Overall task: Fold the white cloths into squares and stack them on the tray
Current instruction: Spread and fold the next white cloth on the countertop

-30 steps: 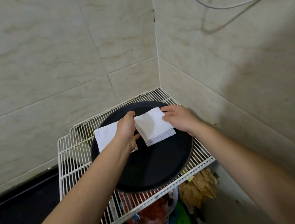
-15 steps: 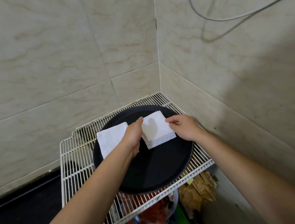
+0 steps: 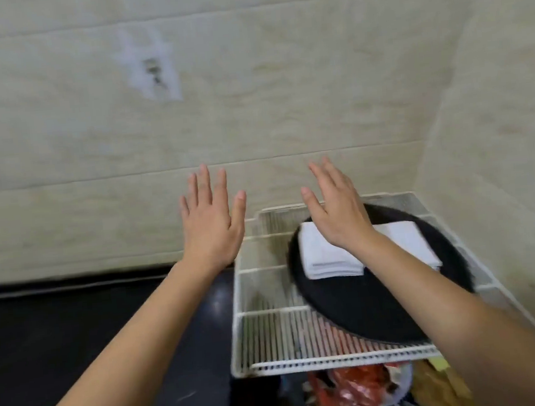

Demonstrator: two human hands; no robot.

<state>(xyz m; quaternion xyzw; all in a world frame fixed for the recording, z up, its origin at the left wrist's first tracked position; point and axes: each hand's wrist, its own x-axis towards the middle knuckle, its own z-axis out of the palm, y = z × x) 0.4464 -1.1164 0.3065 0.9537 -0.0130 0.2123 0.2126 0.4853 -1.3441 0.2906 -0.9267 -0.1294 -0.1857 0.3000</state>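
A round black tray (image 3: 359, 308) lies on a white wire rack (image 3: 271, 338) at the right. Two stacks of folded white cloths rest on its far half: the left stack (image 3: 326, 256) and the right stack (image 3: 408, 242), partly hidden behind my right forearm. My left hand (image 3: 211, 220) is raised with straight, spread fingers, left of the rack and in front of the wall, holding nothing. Above the tray's far left edge hovers my right hand (image 3: 337, 206), fingers straight, empty, clear of the cloths.
Tiled walls meet in a corner at the right. A patched hole (image 3: 153, 72) marks the wall at upper left. A dark floor (image 3: 77, 332) lies left of the rack. Red and coloured packets (image 3: 353, 389) sit under the rack.
Both hands have let go of the right cloth stack and lifted off the tray, fingers spread. The view has swung left, so the rack now sits at the right.
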